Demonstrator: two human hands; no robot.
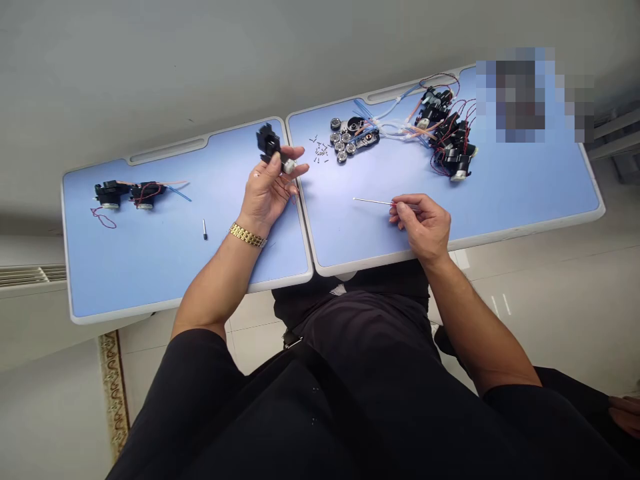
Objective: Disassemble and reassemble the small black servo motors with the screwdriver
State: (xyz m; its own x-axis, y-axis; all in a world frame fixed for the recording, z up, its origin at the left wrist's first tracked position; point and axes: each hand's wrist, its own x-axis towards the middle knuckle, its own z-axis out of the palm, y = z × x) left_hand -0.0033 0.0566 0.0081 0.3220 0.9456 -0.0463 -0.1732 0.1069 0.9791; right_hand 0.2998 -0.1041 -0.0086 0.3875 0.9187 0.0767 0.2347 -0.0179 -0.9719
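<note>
My left hand [267, 190] holds up a black plastic assembly [269, 141] with a white round part at its lower end, pinched between thumb and fingers over the left table. A thin reddish wire hangs by the palm. In my right hand [423, 223] is a screwdriver [373, 201], its thin metal shaft pointing left above the right table. Small screws [320, 151] lie scattered just right of the held assembly. Beside them sit several round silver-and-black metal parts [342, 141].
Black assemblies with red wires and tubes [453, 143] are heaped at the right. Two similar black units [143, 193] lie on the left table [100, 280], near a small black-and-silver bit [205, 230]. A seam divides the left table from the right table [525, 187]. A blurred patch covers the far right corner.
</note>
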